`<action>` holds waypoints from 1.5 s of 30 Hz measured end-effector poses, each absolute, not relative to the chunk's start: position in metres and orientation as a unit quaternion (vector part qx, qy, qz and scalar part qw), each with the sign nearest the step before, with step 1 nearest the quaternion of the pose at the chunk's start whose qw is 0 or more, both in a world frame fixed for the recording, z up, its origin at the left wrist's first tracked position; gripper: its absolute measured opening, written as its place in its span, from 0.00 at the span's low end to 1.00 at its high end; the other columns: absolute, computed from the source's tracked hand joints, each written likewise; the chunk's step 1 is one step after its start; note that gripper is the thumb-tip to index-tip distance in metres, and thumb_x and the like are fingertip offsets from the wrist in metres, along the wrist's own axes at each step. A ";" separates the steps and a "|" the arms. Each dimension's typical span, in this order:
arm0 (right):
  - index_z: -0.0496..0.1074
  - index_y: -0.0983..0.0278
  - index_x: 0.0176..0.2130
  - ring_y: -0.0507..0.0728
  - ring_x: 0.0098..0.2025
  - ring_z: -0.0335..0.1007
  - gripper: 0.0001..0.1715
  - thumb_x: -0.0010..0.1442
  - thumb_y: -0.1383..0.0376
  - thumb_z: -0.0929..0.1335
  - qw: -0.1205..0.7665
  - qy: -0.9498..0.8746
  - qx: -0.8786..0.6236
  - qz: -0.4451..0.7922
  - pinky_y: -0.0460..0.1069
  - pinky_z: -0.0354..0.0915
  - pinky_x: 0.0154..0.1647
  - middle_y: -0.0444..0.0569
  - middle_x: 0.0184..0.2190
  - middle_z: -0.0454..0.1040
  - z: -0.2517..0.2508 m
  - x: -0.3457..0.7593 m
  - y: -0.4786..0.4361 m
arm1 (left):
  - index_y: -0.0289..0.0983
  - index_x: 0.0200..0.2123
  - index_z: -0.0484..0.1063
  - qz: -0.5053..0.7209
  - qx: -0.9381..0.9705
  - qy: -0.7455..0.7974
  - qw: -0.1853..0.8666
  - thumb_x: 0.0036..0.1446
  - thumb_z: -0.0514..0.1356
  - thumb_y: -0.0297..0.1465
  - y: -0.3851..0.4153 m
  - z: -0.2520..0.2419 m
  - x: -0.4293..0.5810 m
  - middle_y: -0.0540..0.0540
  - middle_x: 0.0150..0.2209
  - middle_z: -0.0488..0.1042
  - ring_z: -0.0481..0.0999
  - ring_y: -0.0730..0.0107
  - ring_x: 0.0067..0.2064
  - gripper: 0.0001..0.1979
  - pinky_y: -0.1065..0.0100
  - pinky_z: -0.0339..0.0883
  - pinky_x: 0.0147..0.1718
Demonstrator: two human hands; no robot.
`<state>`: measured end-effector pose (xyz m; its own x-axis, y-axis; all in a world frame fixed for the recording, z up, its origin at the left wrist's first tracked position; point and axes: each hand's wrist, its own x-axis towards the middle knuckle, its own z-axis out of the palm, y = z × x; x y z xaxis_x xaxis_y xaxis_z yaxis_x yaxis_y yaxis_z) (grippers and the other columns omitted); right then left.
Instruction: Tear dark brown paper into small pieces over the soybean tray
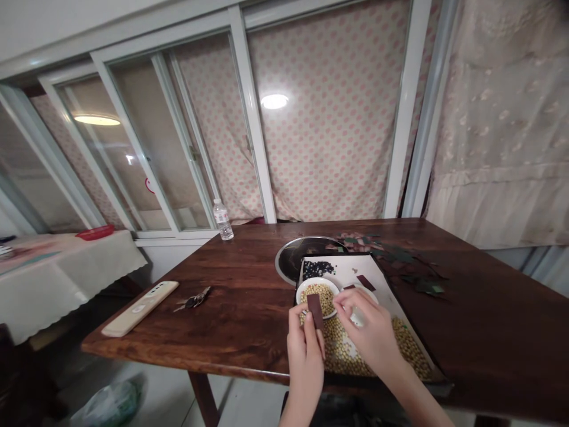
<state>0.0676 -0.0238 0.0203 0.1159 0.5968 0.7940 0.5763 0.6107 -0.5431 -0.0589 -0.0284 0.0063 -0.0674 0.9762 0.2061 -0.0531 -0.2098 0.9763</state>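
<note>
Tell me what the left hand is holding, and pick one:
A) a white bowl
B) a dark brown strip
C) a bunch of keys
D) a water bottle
B. The left hand pinches the dark brown strip between thumb and fingers.

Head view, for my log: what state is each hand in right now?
Left hand: closed, pinching a dark strip.
Right hand: closed, fingers curled above a white dish; cannot tell if it holds anything.
</note>
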 end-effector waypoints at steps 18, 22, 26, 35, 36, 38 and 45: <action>0.69 0.66 0.24 0.55 0.30 0.65 0.09 0.51 0.75 0.62 0.314 -0.717 -0.598 0.176 0.47 0.57 0.31 0.48 0.26 0.70 -0.034 0.080 -0.017 | 0.40 0.41 0.60 0.619 0.486 0.443 0.429 0.59 0.50 0.48 -0.029 0.009 -0.057 0.62 0.13 0.51 0.48 0.83 0.13 0.18 0.81 0.44 0.12; 0.69 0.66 0.25 0.54 0.30 0.66 0.08 0.50 0.75 0.63 0.310 -0.717 -0.605 0.158 0.46 0.56 0.31 0.48 0.25 0.69 -0.033 0.079 -0.017 | 0.39 0.41 0.59 0.606 0.513 0.447 0.412 0.61 0.48 0.44 -0.028 0.008 -0.057 0.61 0.12 0.52 0.49 0.82 0.14 0.15 0.81 0.44 0.13; 0.68 0.66 0.26 0.53 0.29 0.64 0.08 0.49 0.76 0.63 0.305 -0.717 -0.614 0.126 0.46 0.54 0.29 0.46 0.24 0.68 -0.025 0.075 -0.021 | 0.38 0.41 0.59 0.589 0.545 0.459 0.381 0.62 0.46 0.42 -0.026 0.006 -0.056 0.61 0.13 0.53 0.52 0.80 0.15 0.13 0.80 0.47 0.15; 0.72 0.64 0.27 0.48 0.19 0.53 0.08 0.55 0.69 0.64 0.500 -0.675 -0.535 0.083 0.44 0.51 0.22 0.38 0.17 0.54 0.008 0.068 -0.035 | 0.38 0.42 0.61 0.546 0.614 0.495 0.284 0.63 0.46 0.37 -0.024 0.002 -0.059 0.54 0.19 0.65 0.65 0.73 0.20 0.11 0.73 0.57 0.22; 0.73 0.64 0.28 0.48 0.19 0.53 0.08 0.55 0.68 0.65 0.518 -0.675 -0.519 0.080 0.43 0.51 0.22 0.38 0.17 0.54 0.010 0.066 -0.037 | 0.38 0.42 0.62 0.544 0.626 0.491 0.268 0.63 0.46 0.36 -0.025 0.002 -0.059 0.51 0.23 0.69 0.68 0.71 0.23 0.11 0.72 0.59 0.24; 0.73 0.64 0.29 0.48 0.19 0.52 0.08 0.56 0.68 0.65 0.519 -0.690 -0.497 0.081 0.43 0.51 0.21 0.38 0.17 0.54 0.012 0.063 -0.039 | 0.38 0.42 0.63 0.532 0.653 0.477 0.251 0.63 0.46 0.34 -0.027 0.003 -0.059 0.46 0.30 0.72 0.72 0.68 0.29 0.10 0.70 0.61 0.28; 0.73 0.64 0.29 0.48 0.19 0.52 0.07 0.56 0.69 0.65 0.545 -0.662 -0.514 0.019 0.43 0.52 0.22 0.38 0.17 0.54 0.008 0.057 -0.036 | 0.39 0.41 0.63 0.519 0.673 0.459 0.260 0.64 0.44 0.33 -0.027 0.003 -0.060 0.46 0.34 0.73 0.72 0.68 0.32 0.10 0.69 0.63 0.33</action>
